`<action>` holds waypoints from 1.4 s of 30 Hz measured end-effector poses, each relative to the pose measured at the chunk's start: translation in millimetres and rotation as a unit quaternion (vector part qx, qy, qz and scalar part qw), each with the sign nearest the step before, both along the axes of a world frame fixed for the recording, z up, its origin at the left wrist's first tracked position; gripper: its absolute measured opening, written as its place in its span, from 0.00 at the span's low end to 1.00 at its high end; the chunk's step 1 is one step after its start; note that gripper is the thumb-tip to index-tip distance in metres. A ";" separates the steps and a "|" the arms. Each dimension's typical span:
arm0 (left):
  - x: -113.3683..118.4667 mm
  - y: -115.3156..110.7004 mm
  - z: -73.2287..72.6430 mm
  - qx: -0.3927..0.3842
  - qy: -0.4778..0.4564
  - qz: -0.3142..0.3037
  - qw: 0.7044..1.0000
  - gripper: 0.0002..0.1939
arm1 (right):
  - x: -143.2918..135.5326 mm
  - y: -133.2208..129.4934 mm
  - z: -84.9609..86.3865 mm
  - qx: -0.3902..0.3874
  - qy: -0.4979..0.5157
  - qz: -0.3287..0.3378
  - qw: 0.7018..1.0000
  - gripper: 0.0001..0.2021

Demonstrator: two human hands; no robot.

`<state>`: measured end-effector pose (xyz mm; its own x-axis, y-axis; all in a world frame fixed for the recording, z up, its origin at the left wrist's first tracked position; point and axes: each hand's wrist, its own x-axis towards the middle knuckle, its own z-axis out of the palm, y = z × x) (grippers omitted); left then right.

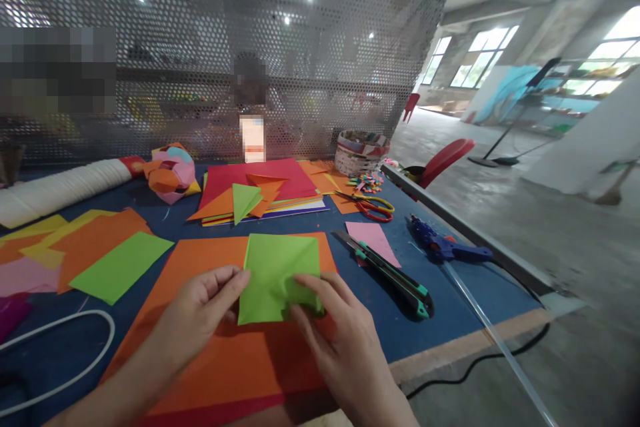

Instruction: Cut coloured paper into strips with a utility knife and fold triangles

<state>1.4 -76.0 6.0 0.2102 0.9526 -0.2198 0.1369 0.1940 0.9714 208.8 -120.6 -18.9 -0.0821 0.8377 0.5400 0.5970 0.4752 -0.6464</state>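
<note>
Left hand (213, 301) is pinching the left edge of one light-green square paper sheet (273, 267), right hand (341, 320) gripping its right side, over a large orange paper sheet (225, 373). Light, even pressure should be preventing creases. On the dark-blue worktop (450, 320), one black-and-green cutter (387, 275), one pair of red-and-yellow-handled scissors (375, 209) and one blue plastic glue gun (447, 249) are lying.

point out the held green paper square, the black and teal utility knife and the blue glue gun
Held green paper square (273, 280): head view, near its middle
Black and teal utility knife (393, 277): head view, its handle
Blue glue gun (441, 247): head view, its body
</note>
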 end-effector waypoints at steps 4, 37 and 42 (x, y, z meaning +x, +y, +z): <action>-2.2 -0.1 0.9 -0.059 -0.024 0.013 0.998 0.25 | 4.6 1.8 -4.5 0.101 -0.149 -0.034 0.983 0.13; -2.0 -7.4 -3.1 -0.046 -0.049 -0.046 0.997 0.35 | -9.3 2.9 13.5 -0.200 0.114 0.167 0.959 0.04; -1.3 -7.5 -2.6 -0.051 -0.043 -0.038 0.997 0.36 | -7.6 4.6 14.5 -0.213 0.125 0.176 0.953 0.04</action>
